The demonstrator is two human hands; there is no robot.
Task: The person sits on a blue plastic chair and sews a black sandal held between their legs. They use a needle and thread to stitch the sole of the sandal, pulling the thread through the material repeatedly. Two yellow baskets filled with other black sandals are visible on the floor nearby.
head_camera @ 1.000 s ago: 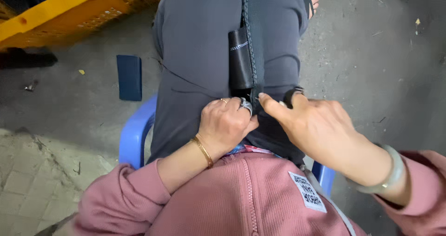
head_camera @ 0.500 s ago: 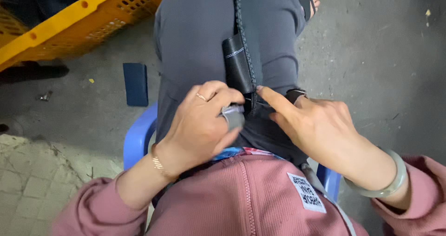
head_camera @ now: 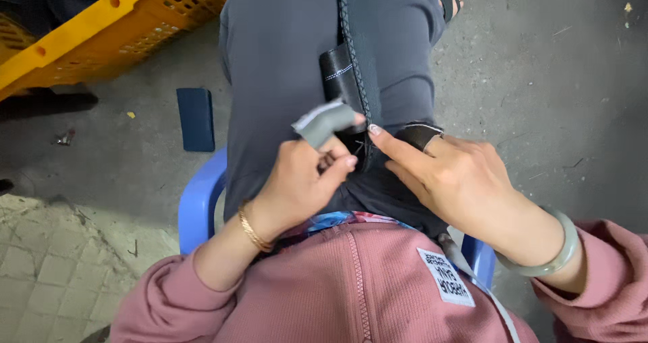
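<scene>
Two hands: both work at a black stitched strap (head_camera: 354, 53) lying along the lap.
Left hand (head_camera: 300, 181): fingers curled, thumb and forefinger pinched at the seam; grey guard (head_camera: 322, 121) on one finger.
Right hand (head_camera: 459, 177): mostly open, forefinger pressed flat on the seam, black guard (head_camera: 418, 134) on the thumb.
Strap: dark, stiff-looking, a zigzag stitch row down its edge, one rolled black end.
Risk: the strap could slide off the smooth grey trousers if the forefinger lifts; a needle, if present, is too small to see.
Floor: rough concrete; blue pad (head_camera: 196, 119), yellow crate (head_camera: 115, 25).
</scene>
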